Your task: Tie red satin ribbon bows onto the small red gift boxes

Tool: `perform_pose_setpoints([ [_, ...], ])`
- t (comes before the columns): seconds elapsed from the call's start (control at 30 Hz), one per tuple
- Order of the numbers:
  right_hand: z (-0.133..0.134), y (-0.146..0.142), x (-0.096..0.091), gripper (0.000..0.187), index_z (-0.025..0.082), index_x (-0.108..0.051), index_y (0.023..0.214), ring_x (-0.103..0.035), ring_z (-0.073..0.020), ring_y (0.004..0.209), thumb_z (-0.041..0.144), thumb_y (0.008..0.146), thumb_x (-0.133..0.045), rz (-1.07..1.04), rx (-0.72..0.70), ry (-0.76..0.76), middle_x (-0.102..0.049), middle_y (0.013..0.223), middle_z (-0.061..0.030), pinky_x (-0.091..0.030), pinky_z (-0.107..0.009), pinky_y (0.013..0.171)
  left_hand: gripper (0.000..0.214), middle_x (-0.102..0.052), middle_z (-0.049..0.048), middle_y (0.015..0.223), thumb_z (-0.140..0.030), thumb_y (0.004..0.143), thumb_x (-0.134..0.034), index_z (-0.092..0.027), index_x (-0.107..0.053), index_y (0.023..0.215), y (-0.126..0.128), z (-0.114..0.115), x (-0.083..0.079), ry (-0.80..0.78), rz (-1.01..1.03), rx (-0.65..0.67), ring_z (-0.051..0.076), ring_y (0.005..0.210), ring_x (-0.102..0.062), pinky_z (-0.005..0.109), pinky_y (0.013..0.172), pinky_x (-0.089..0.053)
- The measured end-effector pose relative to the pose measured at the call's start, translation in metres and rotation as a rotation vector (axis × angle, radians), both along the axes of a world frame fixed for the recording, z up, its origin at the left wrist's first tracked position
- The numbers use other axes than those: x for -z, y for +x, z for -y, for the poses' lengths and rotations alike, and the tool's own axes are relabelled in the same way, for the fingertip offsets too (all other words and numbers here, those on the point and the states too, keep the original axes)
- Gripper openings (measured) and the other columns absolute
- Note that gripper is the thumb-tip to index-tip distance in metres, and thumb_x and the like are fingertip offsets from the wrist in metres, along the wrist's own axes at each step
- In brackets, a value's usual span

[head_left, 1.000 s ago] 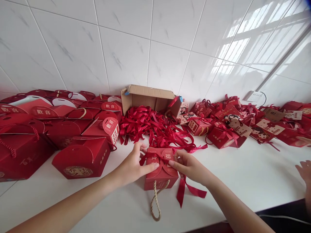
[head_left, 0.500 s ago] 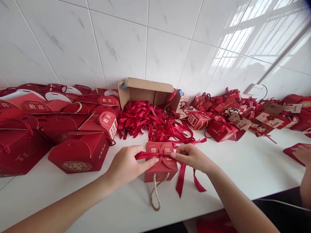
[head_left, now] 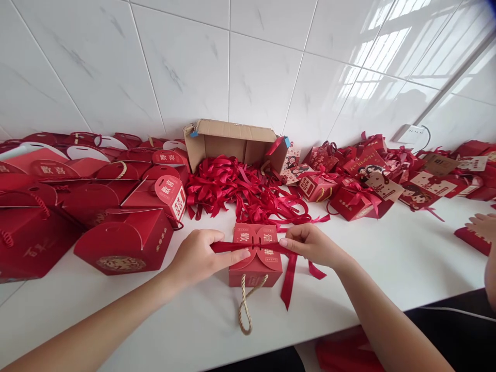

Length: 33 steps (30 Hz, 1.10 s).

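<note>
A small red gift box [head_left: 256,268] with gold characters stands on the white table in front of me, its top flaps folded together. A red ribbon [head_left: 271,247] lies across its top, crossed at the middle, and is stretched taut between my hands. My left hand [head_left: 203,253] pinches one side of it, with the thumb reaching over the box top. On the other side my right hand [head_left: 308,245] grips the ribbon, and loose tails hang down below it. A twisted gold cord handle [head_left: 245,310] droops from the box's near side onto the table.
Behind the box, a pile of red ribbons [head_left: 240,191] spills from a cardboard box [head_left: 232,132]. Several larger red boxes [head_left: 124,237] crowd the left. Ribboned boxes [head_left: 354,199] and cards line the right. Another person's hand [head_left: 482,227] rests over a red item at far right.
Both hands have drawn slightly apart, and the ribbon across the box top looks straighter and tighter. The ribbon tail on the right has shortened. The other person's hand at far right has shifted.
</note>
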State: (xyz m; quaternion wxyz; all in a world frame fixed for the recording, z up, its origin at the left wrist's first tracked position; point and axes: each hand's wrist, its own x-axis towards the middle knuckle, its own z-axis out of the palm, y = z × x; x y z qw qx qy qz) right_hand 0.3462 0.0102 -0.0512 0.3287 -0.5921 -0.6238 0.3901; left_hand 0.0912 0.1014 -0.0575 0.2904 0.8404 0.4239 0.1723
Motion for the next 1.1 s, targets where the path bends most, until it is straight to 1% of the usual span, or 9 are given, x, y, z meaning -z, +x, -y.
perform_pose_setpoints([
  [0.1,0.009,0.001,-0.006,0.053,0.019,-0.033,0.055,-0.02,-0.0061,0.048,0.054,0.088,-0.055,-0.112,-0.08,-0.037,-0.024,0.053,0.0077,-0.016,-0.024,0.045,0.05,-0.043,-0.0036,0.065,-0.064,0.069,-0.066,-0.021,-0.042,0.064,-0.001,-0.001,0.0,0.091,0.078,0.006,0.015,0.061,-0.046,0.027,0.055,-0.034],
  [0.17,0.015,0.003,-0.011,0.045,0.018,-0.045,0.06,-0.029,-0.0064,0.049,0.049,0.089,-0.059,-0.269,-0.086,-0.03,-0.034,0.054,0.0066,-0.023,-0.022,0.046,0.042,-0.055,-0.0001,0.082,-0.056,0.07,-0.071,-0.021,-0.049,0.08,0.0,0.0,-0.005,0.232,0.194,0.015,0.019,0.078,-0.055,0.03,0.069,-0.043],
  [0.27,0.023,0.003,-0.018,0.026,0.016,-0.064,0.079,-0.047,-0.0089,0.058,0.04,0.089,-0.063,-0.469,-0.102,0.034,-0.054,0.064,0.0018,-0.039,-0.023,0.057,0.035,-0.058,0.0048,0.1,-0.042,0.074,-0.071,-0.022,-0.049,0.094,0.004,0.007,-0.018,0.459,0.353,0.052,0.023,0.098,-0.057,0.036,0.087,-0.044],
  [0.4,0.024,-0.011,-0.029,0.023,0.015,-0.071,0.095,-0.059,-0.0125,0.069,0.035,0.093,-0.059,-0.543,-0.159,0.109,-0.065,0.074,-0.0024,-0.049,-0.026,0.07,0.032,-0.059,0.0047,0.095,-0.038,0.073,-0.073,-0.022,-0.048,0.085,0.023,0.025,-0.034,0.654,0.354,0.141,0.024,0.096,-0.057,0.04,0.086,-0.042],
  [0.6,0.026,-0.03,-0.037,0.027,0.015,-0.07,0.09,-0.059,-0.0121,0.063,0.041,0.089,-0.061,-0.428,0.0,0.2,-0.064,0.07,-0.002,-0.049,-0.025,0.061,0.024,-0.059,0.0033,0.084,-0.023,0.074,-0.062,-0.022,-0.039,0.08,0.049,0.027,-0.039,0.781,0.333,0.098,0.024,0.085,-0.058,0.04,0.079,-0.04],
  [0.7,0.026,-0.028,-0.033,0.029,0.018,-0.064,0.103,-0.057,-0.0117,0.055,0.041,0.086,-0.065,-0.291,0.102,0.162,-0.058,0.059,0.0036,-0.044,-0.023,0.052,0.026,-0.059,0.0046,0.087,-0.02,0.07,-0.061,-0.022,-0.038,0.083,0.048,0.019,-0.037,0.804,0.346,0.029,0.024,0.086,-0.058,0.041,0.08,-0.04],
  [0.8,0.02,-0.029,-0.028,0.043,0.021,-0.055,0.123,-0.059,-0.0136,0.056,0.035,0.085,-0.067,-0.158,0.085,0.131,-0.055,0.056,0.0068,-0.045,-0.024,0.055,0.027,-0.059,0.0052,0.089,-0.025,0.072,-0.061,-0.023,-0.037,0.084,0.046,0.017,-0.035,0.817,0.301,0.027,0.025,0.088,-0.058,0.043,0.082,-0.039],
  [0.93,0.005,-0.04,-0.021,0.021,0.023,-0.07,0.106,-0.061,-0.0153,0.069,0.027,0.087,-0.063,-0.102,-0.031,0.24,-0.065,0.072,0.0004,-0.049,-0.028,0.066,0.022,-0.059,0.0058,0.09,-0.023,0.073,-0.058,-0.022,-0.04,0.086,0.042,0.018,-0.04,0.767,0.23,0.059,0.026,0.089,-0.057,0.042,0.081,-0.038],
  [1.1,-0.003,-0.051,-0.01,0.007,0.022,-0.074,0.081,-0.065,-0.0214,0.094,0.027,0.082,-0.069,-0.172,0.006,0.411,-0.07,0.098,-0.0056,-0.05,-0.035,0.085,0.02,-0.059,0.0038,0.103,-0.024,0.076,-0.058,-0.024,-0.051,0.095,0.018,0.009,-0.051,0.386,0.147,0.446,0.024,0.104,-0.053,0.038,0.093,-0.039],
])
